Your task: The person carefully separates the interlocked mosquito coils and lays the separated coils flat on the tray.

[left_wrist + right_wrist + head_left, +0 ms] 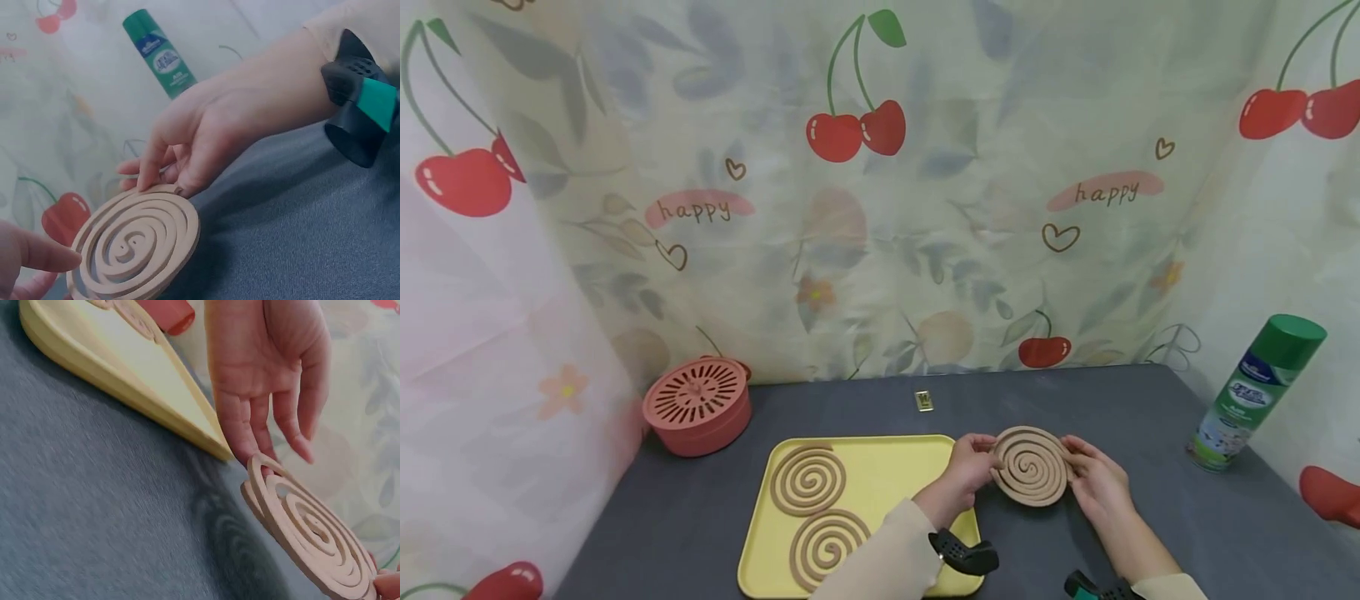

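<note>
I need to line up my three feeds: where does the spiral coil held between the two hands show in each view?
Head: spiral coil at lower centre-right, between left hand and right hand.
Left wrist: bottom left, tilted.
Right wrist: bottom right, edge-on.
Shared landmark: the grey table, seen in all three views.

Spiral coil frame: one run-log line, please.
spiral coil tilted off table | left hand, right hand pinch opposite edges | two coils on yellow tray
</note>
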Available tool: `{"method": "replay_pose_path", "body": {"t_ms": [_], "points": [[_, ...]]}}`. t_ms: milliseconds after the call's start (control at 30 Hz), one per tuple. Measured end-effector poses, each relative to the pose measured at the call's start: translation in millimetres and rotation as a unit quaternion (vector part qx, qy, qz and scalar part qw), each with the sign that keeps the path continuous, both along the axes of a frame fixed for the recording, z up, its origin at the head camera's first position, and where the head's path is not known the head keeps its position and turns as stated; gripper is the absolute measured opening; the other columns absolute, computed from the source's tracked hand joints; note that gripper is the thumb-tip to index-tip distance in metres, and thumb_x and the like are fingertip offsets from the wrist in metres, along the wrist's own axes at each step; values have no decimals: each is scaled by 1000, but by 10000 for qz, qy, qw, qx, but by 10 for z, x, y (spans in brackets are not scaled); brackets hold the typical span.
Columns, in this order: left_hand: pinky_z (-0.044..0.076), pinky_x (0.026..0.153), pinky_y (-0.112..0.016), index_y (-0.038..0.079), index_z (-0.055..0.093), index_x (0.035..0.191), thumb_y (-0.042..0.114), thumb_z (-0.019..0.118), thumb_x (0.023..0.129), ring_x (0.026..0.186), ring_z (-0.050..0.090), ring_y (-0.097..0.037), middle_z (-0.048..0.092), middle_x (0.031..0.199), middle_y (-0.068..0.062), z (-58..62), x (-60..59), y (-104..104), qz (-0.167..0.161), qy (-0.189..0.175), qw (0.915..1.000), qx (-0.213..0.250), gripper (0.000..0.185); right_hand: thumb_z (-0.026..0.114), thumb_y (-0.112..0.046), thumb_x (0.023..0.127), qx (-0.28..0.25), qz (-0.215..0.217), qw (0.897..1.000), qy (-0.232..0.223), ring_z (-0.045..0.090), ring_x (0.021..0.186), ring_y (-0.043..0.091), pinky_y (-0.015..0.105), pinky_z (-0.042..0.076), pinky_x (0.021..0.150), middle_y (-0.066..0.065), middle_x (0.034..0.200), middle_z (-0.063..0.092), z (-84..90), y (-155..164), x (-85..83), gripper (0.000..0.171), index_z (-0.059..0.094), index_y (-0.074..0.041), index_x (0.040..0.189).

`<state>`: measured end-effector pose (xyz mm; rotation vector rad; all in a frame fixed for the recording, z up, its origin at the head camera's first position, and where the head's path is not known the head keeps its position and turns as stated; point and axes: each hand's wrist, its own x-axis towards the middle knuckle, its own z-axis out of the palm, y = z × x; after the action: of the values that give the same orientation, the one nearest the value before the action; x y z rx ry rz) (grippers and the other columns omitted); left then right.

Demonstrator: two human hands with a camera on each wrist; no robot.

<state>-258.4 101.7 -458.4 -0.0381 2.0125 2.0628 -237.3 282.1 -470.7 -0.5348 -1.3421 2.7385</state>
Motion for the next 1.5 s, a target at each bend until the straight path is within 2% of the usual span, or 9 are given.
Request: {"method": "replay_pose_path", "body": {"t_ms": [267,367,467,567,733,1000,1300,1400,1500], "points": [[43,69,-26,-1,55,111,-6,63,77,86,49,-17,56,114,-13,5,60,-122,-279,-179,9994,-57,35,42,10,91,185,127,9997,18,59,83,-1,13,47,73,-10,79,64,107,-104,88,44,68,-19,71],[47,82,-33,0,56,112,-4,62,79,96,52,-20,56,115,-13,15,78,-155,-338,-159,9993,-46,34,44,10,91,289,73,9995,96,60,82,0,13,48,71,-10,79,65,135,-133,118,43,68,-20,71],[43,97,-42,-1,56,113,-5,61,79,110,52,-26,56,119,-14,18,95,-190,-411,-51,9991,20,34,46,10,90,285,140,9992,224,61,83,0,13,48,70,-10,79,65,155,-158,160,42,69,-19,72],[46,93,-42,-2,54,115,-6,59,80,111,53,-25,55,121,-15,23,132,-246,-562,-34,9982,205,36,46,11,90,165,264,9989,363,62,82,0,14,49,70,-9,80,66,165,-184,197,41,70,-18,73],[53,72,-31,-4,50,120,-10,56,81,88,58,-16,59,106,-15,18,190,-394,-685,-183,9949,721,40,46,10,90,60,504,9973,532,63,84,0,14,50,73,-9,82,67,176,-218,237,40,71,-18,75],[56,79,-32,-6,50,123,-7,57,84,82,65,-14,67,101,-14,10,239,-662,-885,-239,9887,1182,40,39,9,94,-356,941,9913,851,62,87,3,13,50,77,-7,86,66,185,-297,312,41,70,-16,80],[56,75,-26,-7,54,121,-6,57,84,82,65,-11,70,97,-10,-27,379,-950,-917,-200,9867,1330,37,39,4,96,-100,1243,9910,485,60,92,0,13,48,79,-12,93,67,187,-496,412,40,66,-23,82],[56,74,-24,-7,54,121,-5,58,84,79,65,-9,69,91,-4,-19,435,-1039,-906,-106,9872,1312,38,38,3,96,-122,1547,9857,650,61,96,-1,13,47,76,-12,98,68,200,-542,439,40,67,-24,86],[56,73,-22,-8,53,122,-5,58,84,78,65,-7,69,88,1,-5,496,-1112,-876,-16,9870,1346,39,35,3,98,-397,2004,9734,1034,61,101,1,14,47,76,-9,105,68,210,-564,474,41,68,-21,93]]}}
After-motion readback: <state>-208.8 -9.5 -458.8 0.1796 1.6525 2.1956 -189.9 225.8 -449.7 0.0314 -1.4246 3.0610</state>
